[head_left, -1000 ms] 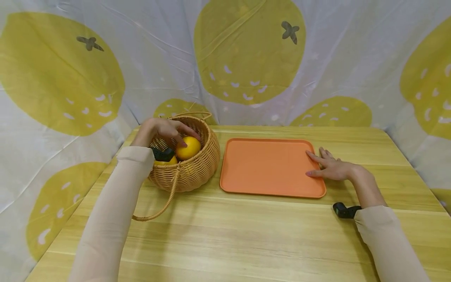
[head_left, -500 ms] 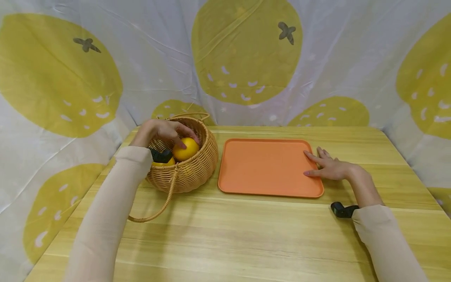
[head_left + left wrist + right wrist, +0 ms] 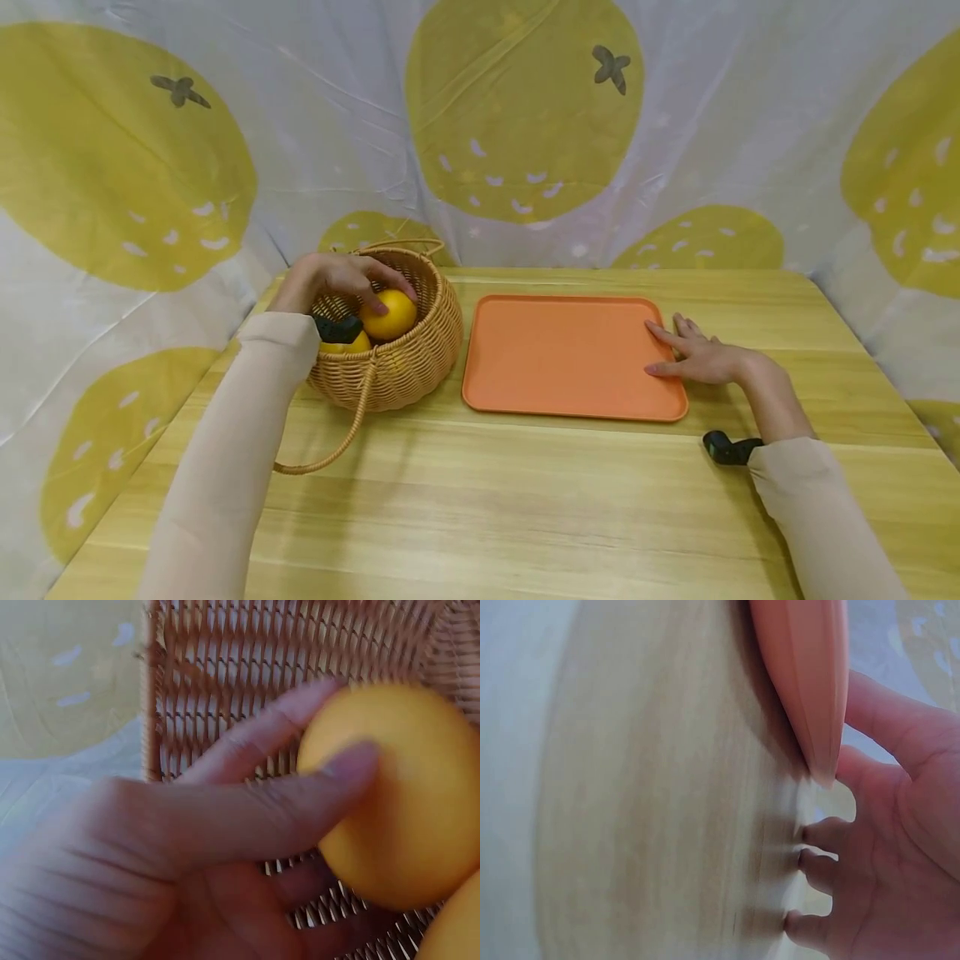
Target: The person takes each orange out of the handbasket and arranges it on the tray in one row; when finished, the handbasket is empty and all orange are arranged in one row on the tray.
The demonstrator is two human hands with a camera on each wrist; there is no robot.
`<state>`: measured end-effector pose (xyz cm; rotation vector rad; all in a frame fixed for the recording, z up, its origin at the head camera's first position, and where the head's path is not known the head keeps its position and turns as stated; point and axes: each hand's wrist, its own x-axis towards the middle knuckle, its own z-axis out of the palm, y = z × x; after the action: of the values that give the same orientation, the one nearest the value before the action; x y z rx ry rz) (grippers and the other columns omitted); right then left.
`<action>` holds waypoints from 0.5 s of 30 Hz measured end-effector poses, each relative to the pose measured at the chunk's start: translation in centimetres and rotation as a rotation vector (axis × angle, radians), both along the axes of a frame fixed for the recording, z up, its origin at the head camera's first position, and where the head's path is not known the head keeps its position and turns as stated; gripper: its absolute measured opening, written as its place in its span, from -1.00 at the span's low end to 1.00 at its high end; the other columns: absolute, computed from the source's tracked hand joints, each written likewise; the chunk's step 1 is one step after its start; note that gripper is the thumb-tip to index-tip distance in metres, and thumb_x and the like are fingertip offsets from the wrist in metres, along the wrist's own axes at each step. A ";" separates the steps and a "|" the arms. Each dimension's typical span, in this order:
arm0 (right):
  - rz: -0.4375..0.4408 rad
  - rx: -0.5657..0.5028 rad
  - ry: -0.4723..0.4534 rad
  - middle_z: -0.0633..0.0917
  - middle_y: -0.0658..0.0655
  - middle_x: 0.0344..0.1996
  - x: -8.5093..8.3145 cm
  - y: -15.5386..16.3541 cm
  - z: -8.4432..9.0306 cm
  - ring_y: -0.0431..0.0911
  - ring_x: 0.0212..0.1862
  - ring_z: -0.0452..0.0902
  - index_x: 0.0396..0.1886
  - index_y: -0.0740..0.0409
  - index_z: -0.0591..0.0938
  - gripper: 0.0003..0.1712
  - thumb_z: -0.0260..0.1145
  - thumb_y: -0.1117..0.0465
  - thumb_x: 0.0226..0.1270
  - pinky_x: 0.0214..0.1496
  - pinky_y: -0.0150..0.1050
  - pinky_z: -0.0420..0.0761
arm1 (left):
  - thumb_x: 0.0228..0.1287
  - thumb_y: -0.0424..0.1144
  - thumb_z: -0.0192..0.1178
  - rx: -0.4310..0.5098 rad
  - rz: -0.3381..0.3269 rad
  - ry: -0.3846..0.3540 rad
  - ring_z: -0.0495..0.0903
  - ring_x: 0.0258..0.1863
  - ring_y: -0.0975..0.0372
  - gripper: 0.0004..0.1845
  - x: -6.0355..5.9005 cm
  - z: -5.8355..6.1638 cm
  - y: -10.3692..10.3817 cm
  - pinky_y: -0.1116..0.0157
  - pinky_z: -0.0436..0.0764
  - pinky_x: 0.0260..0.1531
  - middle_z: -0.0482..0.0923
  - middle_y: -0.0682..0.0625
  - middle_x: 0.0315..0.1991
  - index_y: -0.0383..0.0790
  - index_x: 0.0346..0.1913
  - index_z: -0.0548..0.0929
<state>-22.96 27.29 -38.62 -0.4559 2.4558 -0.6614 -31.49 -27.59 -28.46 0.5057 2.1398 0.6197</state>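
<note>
Head view: a beige left sleeve [image 3: 225, 467] rises from seven o'clock and a beige right sleeve [image 3: 825, 508] from five o'clock, both over the wood-grain counter [image 3: 525, 500]. Black wrist devices [image 3: 727, 450] sit by the cuffs. The right hand [image 3: 705, 358] lies spread at the three o'clock end of a flat, rounded-corner coral tray [image 3: 562, 354]; its fingers are straight and unclenched, thumb and index on the rim. At the tray's nine o'clock stands a wicker basket [image 3: 408, 371], its front handle [image 3: 352, 433] drooping towards seven o'clock to the counter. The left hand [image 3: 348, 275] arches over the basket, wrist bent, fingers pointing down inside, grasping an orange [image 3: 387, 315] between them and the thumb. That fruit is in the basket: round, smooth, deep yellow, softly shiny. A second orange [image 3: 354, 345] lies at its eight o'clock, partly covered; whether the two touch I cannot tell. Beyond, towards twelve o'clock, hangs a pale curtain [image 3: 705, 83] printed with large yellow fruit.
</note>
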 end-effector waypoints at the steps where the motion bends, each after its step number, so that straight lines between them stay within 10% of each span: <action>1: -0.001 0.000 -0.001 -0.47 0.56 0.57 0.0 0.0 0.0 0.51 0.57 -0.65 0.70 0.22 -0.16 0.14 0.25 -0.22 0.50 0.42 0.58 -0.48 | 0.47 -0.32 0.22 -0.001 0.013 -0.015 0.40 0.30 0.00 -0.42 0.1 0.0 -0.1 0.12 0.58 0.17 0.32 -0.21 0.46 -0.16 0.50 0.40; 10: -0.007 -0.007 -0.008 -0.47 0.55 0.58 0.0 0.1 -0.2 0.49 0.58 -0.66 0.70 0.21 -0.17 0.15 0.26 -0.22 0.49 0.43 0.57 -0.49 | 0.43 -0.26 0.30 -0.027 0.002 0.009 0.25 0.47 -0.08 -0.34 -0.2 -0.2 0.0 0.05 0.46 0.34 0.23 -0.25 0.53 -0.12 0.53 0.38; 15: -0.005 -0.002 -0.003 -0.46 0.55 0.58 0.0 0.0 -0.1 0.49 0.58 -0.65 0.70 0.21 -0.16 0.15 0.25 -0.22 0.49 0.43 0.57 -0.48 | 0.44 -0.29 0.29 0.001 0.053 -0.099 0.33 0.42 -0.01 -0.29 0.0 -0.6 -0.1 0.06 0.52 0.32 0.19 -0.21 0.53 -0.09 0.58 0.30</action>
<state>-22.99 27.25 -38.67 -0.4493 2.4542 -0.6658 -31.51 -27.68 -29.01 0.4120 2.0652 0.6619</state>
